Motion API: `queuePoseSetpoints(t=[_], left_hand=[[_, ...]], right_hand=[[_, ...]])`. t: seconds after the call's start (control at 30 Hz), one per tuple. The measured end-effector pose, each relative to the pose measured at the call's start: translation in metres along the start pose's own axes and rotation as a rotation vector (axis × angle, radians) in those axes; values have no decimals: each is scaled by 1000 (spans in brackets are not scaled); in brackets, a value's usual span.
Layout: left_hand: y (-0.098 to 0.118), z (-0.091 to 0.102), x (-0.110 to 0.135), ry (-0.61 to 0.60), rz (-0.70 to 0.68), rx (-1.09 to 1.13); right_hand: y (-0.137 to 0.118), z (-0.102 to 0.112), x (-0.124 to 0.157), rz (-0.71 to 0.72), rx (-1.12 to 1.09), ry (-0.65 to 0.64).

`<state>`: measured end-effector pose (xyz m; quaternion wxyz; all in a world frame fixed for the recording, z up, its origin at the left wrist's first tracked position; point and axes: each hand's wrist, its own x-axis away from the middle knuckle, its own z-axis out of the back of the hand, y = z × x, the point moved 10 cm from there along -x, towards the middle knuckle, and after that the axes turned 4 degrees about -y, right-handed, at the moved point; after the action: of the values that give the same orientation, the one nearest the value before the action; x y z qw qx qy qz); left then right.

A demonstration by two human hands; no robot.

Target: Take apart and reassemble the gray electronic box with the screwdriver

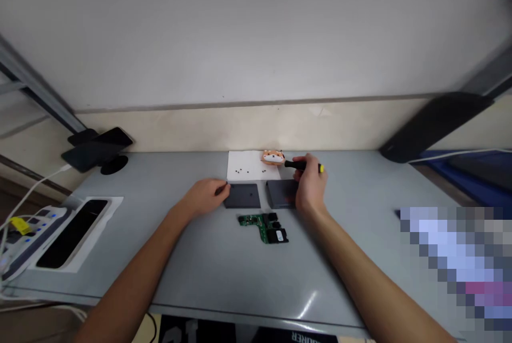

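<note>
My left hand rests on the grey table, its fingers curled against the left edge of a flat dark cover plate. My right hand is closed round a black screwdriver with a yellow end, held above a second dark housing part. A green circuit board lies just in front of both parts. Behind them a white sheet carries several tiny black screws, with a small orange animal figure at its right corner.
A phone on a black stand sits at the back left. A white power strip and a black tray on white paper lie at the left edge. A dark lamp head reaches in at the right. A pixelated patch covers the right front.
</note>
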<state>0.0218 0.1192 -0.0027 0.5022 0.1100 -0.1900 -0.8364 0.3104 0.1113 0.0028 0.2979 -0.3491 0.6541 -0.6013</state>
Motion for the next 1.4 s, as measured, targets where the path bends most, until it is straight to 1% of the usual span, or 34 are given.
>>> queuePoseSetpoints(t=[0.13,0.27,0.37,0.53,0.63,0.73,0.8,0.93,1.0,1.07,1.17,1.23,1.3,1.4], left_hand=[[1,1,0,-11,9,-5],[0,3,1,-13,20,34],[-2,3,1,-8,20,50],[-5,1,0,5,7,52],[-7,0,0,19,18,53],[-6,1,1,36,17,43],[-4,1,1,41,12,42],[1,1,1,35,8,41],[1,0,1,26,23,41],[0,-1,1,24,39,42],[-2,-3,0,25,46,48],[-3,-5,0,16,43,53],[-4,-6,0,12,49,55],[-4,-6,1,12,61,49]], right_hand=[[3,5,-8,-6,-19,24],[0,15,-20,7,-62,72],[0,23,-28,-10,-72,96],[2,23,-37,-36,-92,26],[1,24,-33,-36,-38,48],[3,22,-22,-51,26,91],[3,18,-14,-36,56,101],[-7,10,-4,126,83,85],[-9,5,-2,174,83,53],[-7,1,-1,163,69,18],[3,-4,-1,60,22,-24],[6,-5,0,14,-20,-26],[6,-4,0,17,-49,-8],[1,-4,0,78,-28,1]])
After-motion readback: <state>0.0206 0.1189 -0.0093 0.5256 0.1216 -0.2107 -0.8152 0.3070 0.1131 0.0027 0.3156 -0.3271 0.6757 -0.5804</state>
